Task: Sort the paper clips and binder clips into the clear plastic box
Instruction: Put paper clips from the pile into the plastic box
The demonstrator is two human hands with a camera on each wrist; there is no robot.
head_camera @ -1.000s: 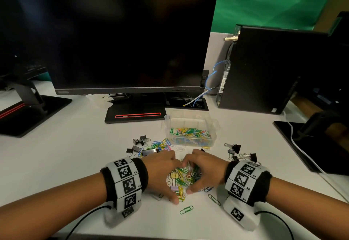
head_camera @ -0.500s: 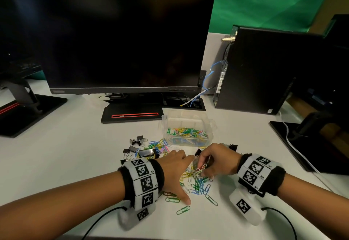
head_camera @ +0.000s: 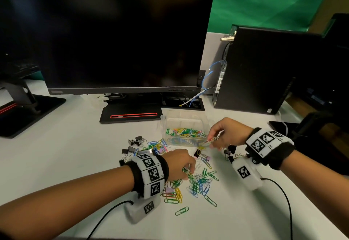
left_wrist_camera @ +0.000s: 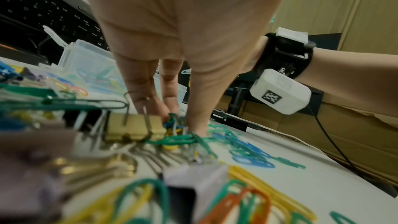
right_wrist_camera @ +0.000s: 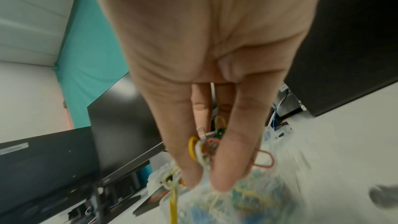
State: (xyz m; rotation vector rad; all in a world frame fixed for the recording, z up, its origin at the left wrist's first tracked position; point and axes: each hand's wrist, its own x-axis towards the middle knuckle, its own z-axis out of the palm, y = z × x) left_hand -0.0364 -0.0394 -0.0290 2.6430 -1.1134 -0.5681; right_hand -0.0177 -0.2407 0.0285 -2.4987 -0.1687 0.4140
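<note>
The paper clips (head_camera: 198,183) are light, springy wire that tangles readily, so pinching a bunch at its middle looks best. They are thin coloured loops strewn on the near desk (head_camera: 66,155). The right hand (head_camera: 226,134) pinches a bunch beside the clear plastic box (head_camera: 186,124); the left hand (head_camera: 179,164) pinches clips in the pile.

No legible text. Wristbands (head_camera: 151,171) carry square coded markers; tiny characters beside them too small to read.
</note>
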